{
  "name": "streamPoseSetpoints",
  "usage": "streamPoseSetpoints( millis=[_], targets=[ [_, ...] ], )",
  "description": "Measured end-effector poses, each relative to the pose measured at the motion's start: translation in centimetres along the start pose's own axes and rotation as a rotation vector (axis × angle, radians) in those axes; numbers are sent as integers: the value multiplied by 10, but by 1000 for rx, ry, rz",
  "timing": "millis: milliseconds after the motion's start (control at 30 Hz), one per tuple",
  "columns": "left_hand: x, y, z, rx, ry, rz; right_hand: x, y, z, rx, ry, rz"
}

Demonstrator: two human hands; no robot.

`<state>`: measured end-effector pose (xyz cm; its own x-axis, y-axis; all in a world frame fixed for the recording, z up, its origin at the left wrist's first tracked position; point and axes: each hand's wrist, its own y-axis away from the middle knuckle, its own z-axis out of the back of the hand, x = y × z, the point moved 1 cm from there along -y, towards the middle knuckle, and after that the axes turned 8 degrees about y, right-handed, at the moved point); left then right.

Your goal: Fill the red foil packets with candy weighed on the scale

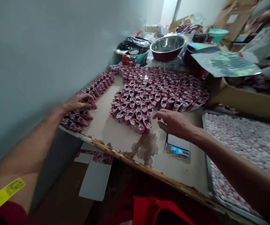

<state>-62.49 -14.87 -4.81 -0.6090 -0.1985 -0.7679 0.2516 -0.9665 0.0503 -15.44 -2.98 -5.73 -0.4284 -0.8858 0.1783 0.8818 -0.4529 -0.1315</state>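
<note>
Many small red-and-white printed pouches (131, 103) stand upright on the table, with dark round openings in their oval tops. Against the wall at the left runs another row of these pouches (75, 120). My left hand (75, 103) reaches into that row, its fingers closed round a pouch (91, 103) at the row's edge. My right hand (172, 122) is beside the main group, fingers loosely bent and thumb apart, with nothing between them. Under its wrist lies a flat digital scale (179, 142) with a lit blue display, partly covered by the hand.
A metal tray (211, 175) of small whitish pieces lies at the right, beside a cardboard box (244, 100). Behind the pouches stand a steel bowl (167, 47) and a teal basin (140, 57). The table's worn wooden edge (125, 159) runs along the front. Another person's arm shows top right.
</note>
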Motion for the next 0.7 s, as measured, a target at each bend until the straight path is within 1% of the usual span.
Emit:
streamPoseSetpoints(
  millis=[67,133,200,267,333,400,433,467,500,567,633,700],
  targets=[
    [19,1,-2,52,-8,23,-5,-15,-7,98,66,83],
    [34,4,-8,49,-42,-12,-12,-25,-15,196,145,145],
    [46,6,-14,15,-129,-100,-15,-34,-23,269,227,183],
    [53,7,-18,-40,-237,-200,-12,-41,-28,314,289,216],
    [53,9,-20,-155,-312,-274,-6,-42,-25,352,320,258],
    [47,12,-22,-329,-380,-326,0,-33,-14,385,331,282],
    [43,15,-25,-411,-409,-351,1,-23,-6,392,342,268],
    [37,18,-30,-470,-431,-375,1,-12,3,392,359,223],
    [31,21,-38,-500,-445,-406,0,1,11,385,384,149],
    [19,26,-59,-503,-445,-480,-6,30,22,375,442,-49],
    [9,28,-86,-495,-400,-515,-14,57,21,389,474,-240],
    [4,25,-111,-523,-280,-469,-23,78,11,357,448,-358]
  ],
)
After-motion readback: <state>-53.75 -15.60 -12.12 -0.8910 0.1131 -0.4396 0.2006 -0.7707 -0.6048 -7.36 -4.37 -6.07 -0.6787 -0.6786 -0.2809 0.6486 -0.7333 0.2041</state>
